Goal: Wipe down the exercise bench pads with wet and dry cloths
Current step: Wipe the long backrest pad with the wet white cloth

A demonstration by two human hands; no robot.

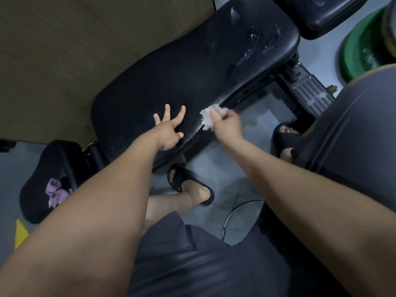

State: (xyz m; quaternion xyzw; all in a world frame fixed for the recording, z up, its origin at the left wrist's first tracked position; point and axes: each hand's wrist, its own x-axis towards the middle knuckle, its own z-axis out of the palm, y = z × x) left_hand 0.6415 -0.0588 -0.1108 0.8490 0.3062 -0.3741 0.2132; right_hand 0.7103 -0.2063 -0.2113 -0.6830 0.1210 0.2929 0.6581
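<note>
1. Dark grey shorts (pixel 192 264), nearest the camera, with both bare forearms reaching forward over them.
2. Chrome ring (pixel 233 213) on the grey floor (pixel 214 168), between the legs; only part of it shows.
3. Black slide sandals, worn: the left sandal (pixel 188 183) under the pad's near edge, the right sandal (pixel 285 136) further right, beside the frame.
4. Small black seat pad (pixel 40 189), low left. A crumpled purple cloth (pixel 55 191) lies on it.
5. Left hand (pixel 169 131): released, fingers spread and straight, resting flat on the near end of the long pad.
6. Right hand (pixel 228 125): grasping a bunched white cloth (pixel 209 118) between thumb and curled fingers. The cloth touches the near side edge of the long pad, just right of the left hand.
7. Long black back pad (pixel 182 78), textured and running diagonally from lower left to upper right. Its far end carries wet streaks and white droplets (pixel 257 39); its near edge by the cloth shines damp.
8. Black steel frame with a ribbed foot plate (pixel 310 93), under the pad's far right side.
9. Second black pad (pixel 321 16), upper right and partly cut off.
10. Green weight plate (pixel 364 54), far right.
11. Wood-grain panel (pixel 85 50), beyond the pad on the left.
</note>
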